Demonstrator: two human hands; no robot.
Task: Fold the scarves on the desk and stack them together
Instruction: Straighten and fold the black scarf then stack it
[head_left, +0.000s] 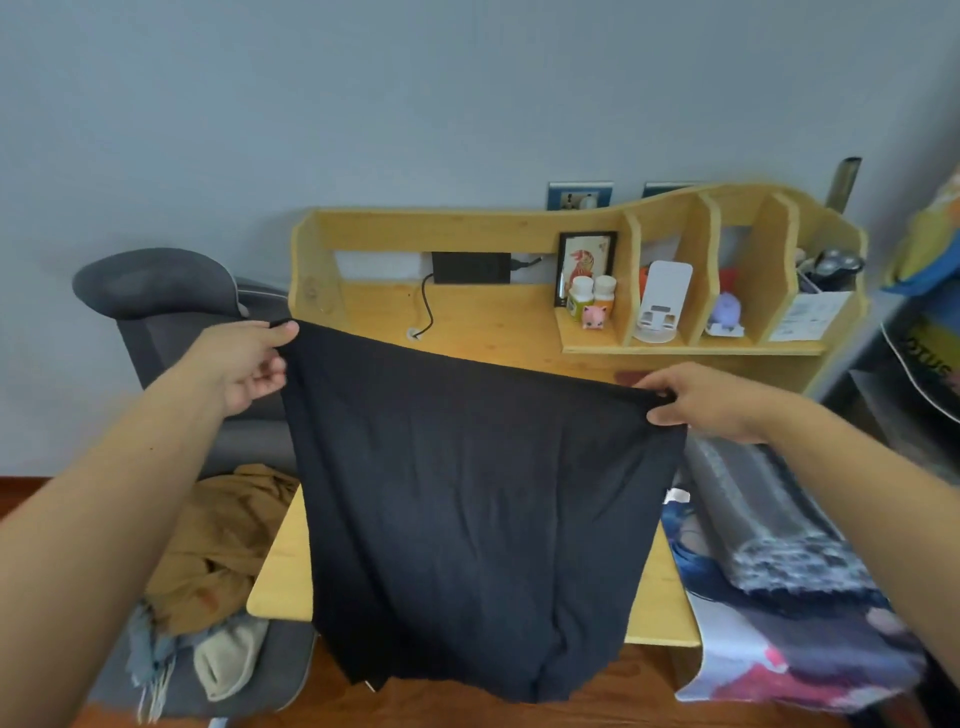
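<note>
Black scarf (478, 509) hangs spread above the worktop (283, 571), its top corners pinched by the left hand (248, 371) and right hand (711, 401), held wide apart. Folding is just starting; bringing the corners together likely comes next.

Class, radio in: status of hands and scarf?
Left hand and right hand each pinch a top corner. Black scarf hangs spread over desk. Nothing in the way.

A lived-in home study or bedroom: a pale wooden desk (467, 317) against a grey-blue wall, its rear cubbyhole shelf (675, 228) holding a small framed picture (586, 262), pill bottles (592, 293) and a pink pig toy (595, 317); a grey padded office chair (156, 291) heaped with clothes stands at its left edge.
</note>
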